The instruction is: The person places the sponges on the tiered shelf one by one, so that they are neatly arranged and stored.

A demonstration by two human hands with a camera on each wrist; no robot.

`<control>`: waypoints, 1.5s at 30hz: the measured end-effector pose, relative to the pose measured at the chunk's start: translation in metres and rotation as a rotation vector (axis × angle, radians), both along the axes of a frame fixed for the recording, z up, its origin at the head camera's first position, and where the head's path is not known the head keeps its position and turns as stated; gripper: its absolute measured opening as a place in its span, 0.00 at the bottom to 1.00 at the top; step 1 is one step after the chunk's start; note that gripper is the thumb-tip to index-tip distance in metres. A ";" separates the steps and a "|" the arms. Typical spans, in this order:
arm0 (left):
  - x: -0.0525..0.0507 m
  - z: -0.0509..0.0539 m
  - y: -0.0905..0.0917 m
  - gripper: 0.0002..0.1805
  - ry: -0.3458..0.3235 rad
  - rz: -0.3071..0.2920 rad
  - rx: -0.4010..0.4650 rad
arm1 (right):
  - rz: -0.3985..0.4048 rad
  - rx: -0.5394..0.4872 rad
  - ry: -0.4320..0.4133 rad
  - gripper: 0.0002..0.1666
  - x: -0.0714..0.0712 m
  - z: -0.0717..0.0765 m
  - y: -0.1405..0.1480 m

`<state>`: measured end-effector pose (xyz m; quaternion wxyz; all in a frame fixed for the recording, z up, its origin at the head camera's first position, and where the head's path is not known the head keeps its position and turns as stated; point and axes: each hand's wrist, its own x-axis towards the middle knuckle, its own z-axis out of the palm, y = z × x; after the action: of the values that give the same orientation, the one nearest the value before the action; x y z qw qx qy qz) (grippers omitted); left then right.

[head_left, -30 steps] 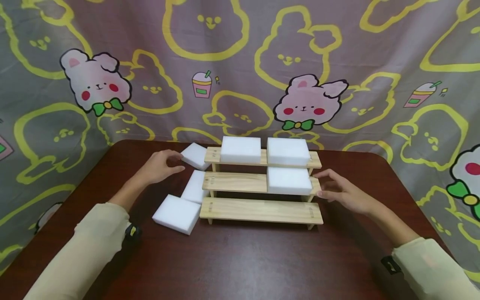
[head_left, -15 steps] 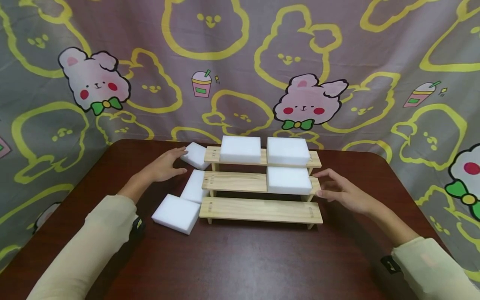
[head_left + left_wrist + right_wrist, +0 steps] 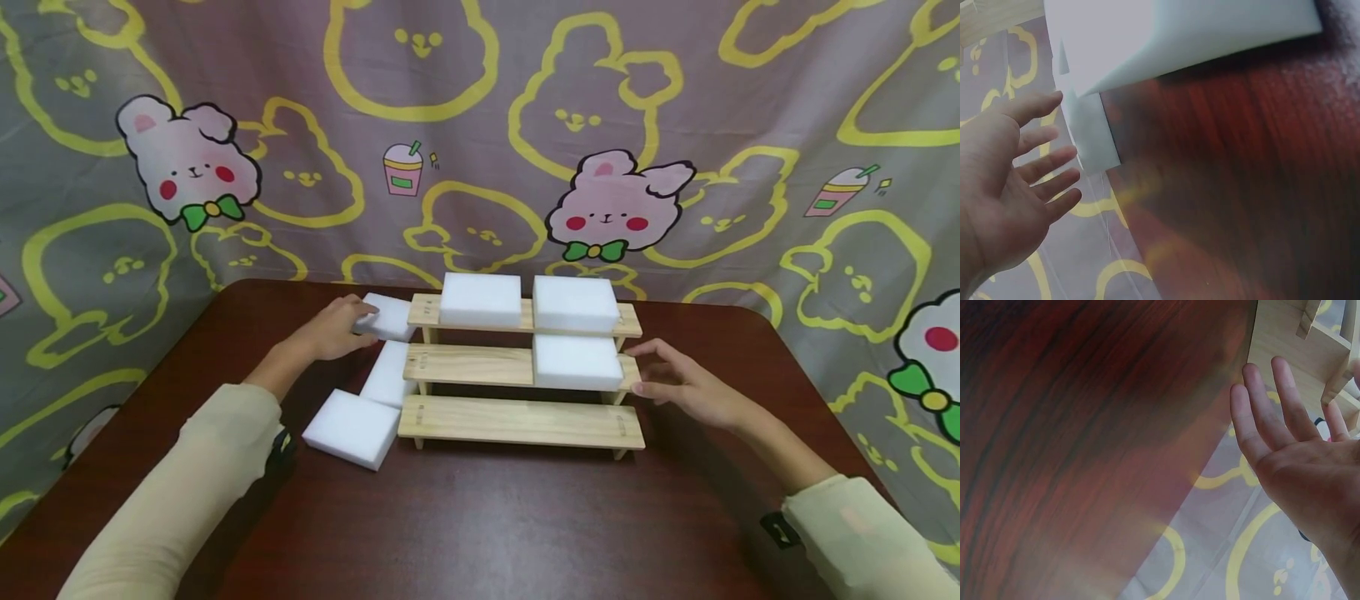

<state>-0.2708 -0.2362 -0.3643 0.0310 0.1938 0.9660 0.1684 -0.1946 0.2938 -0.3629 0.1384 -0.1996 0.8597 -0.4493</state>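
Observation:
In the head view my left hand (image 3: 333, 327) is at the far-left white foam block (image 3: 389, 317), fingertips against its left side. The left wrist view shows that hand's (image 3: 1016, 169) fingers spread and lightly bent beside the block (image 3: 1091, 134). My right hand (image 3: 686, 387) stays at the right end of the three-tier wooden stand, with thumb and index fingertips at the middle shelf (image 3: 472, 365). In the right wrist view its other fingers (image 3: 1263, 419) extend loosely. Two blocks sit on the top shelf (image 3: 527, 315). One block (image 3: 577, 361) is on the middle shelf's right part.
Two more foam blocks lie left of the stand: one (image 3: 388, 375) against its middle level, another (image 3: 352, 428) nearer the front. The bottom shelf (image 3: 521, 419) is bare wood. A dark reddish table (image 3: 487, 517) carries everything. Behind it hangs a patterned curtain (image 3: 480, 108).
My left hand has moved right to the far-left block. That block has turned and shifted slightly, now lying squarer to the stand. The right hand has hardly moved.

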 end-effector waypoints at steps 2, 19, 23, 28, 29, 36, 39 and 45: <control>0.000 0.000 0.000 0.30 0.008 0.011 -0.012 | 0.002 -0.001 -0.002 0.28 0.000 0.000 0.000; 0.007 -0.001 -0.014 0.24 0.004 0.022 -0.014 | -0.003 0.003 -0.008 0.28 0.000 0.001 0.001; 0.009 -0.001 -0.017 0.22 0.002 0.014 0.002 | -0.006 0.006 -0.007 0.28 0.001 0.002 0.001; 0.012 -0.001 -0.022 0.20 0.010 0.005 0.016 | -0.005 0.005 -0.009 0.28 0.001 0.001 0.000; 0.012 -0.001 -0.022 0.20 0.014 0.001 0.017 | -0.005 0.005 -0.009 0.28 0.001 0.001 0.000; 0.018 0.001 -0.023 0.19 0.028 -0.003 0.014 | 0.009 -0.001 0.000 0.28 0.000 0.000 0.001; 0.019 0.002 -0.023 0.19 0.026 0.006 0.003 | 0.009 -0.001 0.001 0.28 0.000 0.000 0.001; 0.021 0.003 -0.024 0.18 -0.003 0.046 0.003 | 0.013 -0.003 -0.003 0.28 0.000 0.001 0.001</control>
<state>-0.2496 -0.2603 -0.3618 0.0281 0.1714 0.9699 0.1708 -0.1949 0.2945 -0.3623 0.1423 -0.2048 0.8574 -0.4502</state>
